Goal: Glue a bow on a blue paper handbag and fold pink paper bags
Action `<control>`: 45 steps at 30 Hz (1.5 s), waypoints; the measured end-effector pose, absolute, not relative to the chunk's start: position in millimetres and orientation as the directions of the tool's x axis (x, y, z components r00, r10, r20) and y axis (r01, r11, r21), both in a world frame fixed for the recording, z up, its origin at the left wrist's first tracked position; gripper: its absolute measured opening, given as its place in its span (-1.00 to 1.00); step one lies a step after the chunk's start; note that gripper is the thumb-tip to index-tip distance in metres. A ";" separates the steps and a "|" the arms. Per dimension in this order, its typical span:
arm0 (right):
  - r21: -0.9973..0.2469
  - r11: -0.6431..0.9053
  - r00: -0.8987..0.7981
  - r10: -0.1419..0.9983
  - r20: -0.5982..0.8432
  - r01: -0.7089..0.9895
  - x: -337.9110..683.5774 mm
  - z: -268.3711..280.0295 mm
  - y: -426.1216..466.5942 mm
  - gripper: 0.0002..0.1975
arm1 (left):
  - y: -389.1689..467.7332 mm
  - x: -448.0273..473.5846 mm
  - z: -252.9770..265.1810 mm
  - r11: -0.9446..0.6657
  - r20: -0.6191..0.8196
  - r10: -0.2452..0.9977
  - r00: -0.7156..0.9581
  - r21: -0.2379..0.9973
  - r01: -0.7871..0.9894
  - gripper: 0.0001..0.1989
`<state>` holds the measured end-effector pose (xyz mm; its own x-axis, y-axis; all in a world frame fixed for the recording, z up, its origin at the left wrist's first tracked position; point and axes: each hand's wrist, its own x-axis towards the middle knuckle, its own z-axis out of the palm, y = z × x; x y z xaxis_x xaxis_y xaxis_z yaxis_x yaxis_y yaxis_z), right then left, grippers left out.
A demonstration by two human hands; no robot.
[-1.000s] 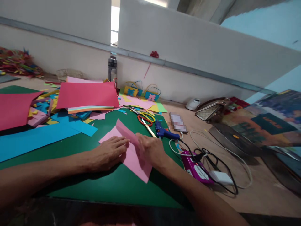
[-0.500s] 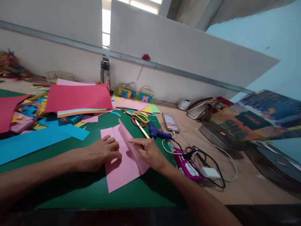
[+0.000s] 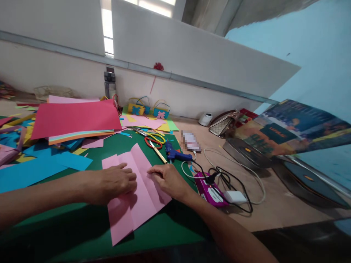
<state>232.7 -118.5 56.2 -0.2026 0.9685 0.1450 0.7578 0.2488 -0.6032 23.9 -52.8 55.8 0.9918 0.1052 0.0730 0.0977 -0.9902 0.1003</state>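
Observation:
A pink sheet of paper (image 3: pixel 142 193) with lengthwise creases lies at an angle on the green mat (image 3: pixel 170 226), its panels partly raised along the folds. My left hand (image 3: pixel 115 182) rests on the sheet's left part, palm down, fingers apart and slightly bent. On the right panel is my right hand (image 3: pixel 170 180), its index finger reaching over the paper and the other fingers curled at it; the thumb is largely hidden. Just beyond the sheet are scissors with red and yellow handles (image 3: pixel 155 140), a thin pale stick (image 3: pixel 159 151) and a blue glue gun (image 3: pixel 177 152).
Stacked colored paper (image 3: pixel 76 118) and blue strips (image 3: pixel 35 170) cover the left side. Small paper bags (image 3: pixel 161 112) stand at the back. To the right are a purple power strip (image 3: pixel 210 191) with tangled cords, a blurred phone (image 3: pixel 190 141) and dark cases (image 3: pixel 248 151).
The right panel of the pink sheet, raised before, now lies more opened out, and creases show. Both hands stay on the paper. The whole view has shifted slightly right.

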 end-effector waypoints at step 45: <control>-0.783 0.124 -0.280 0.958 -0.067 0.610 257.0 55.5 -132.2 -0.81 | -65.8 -60.1 25.0 -0.593 0.150 0.683 0.715 0.684 0.424 -0.73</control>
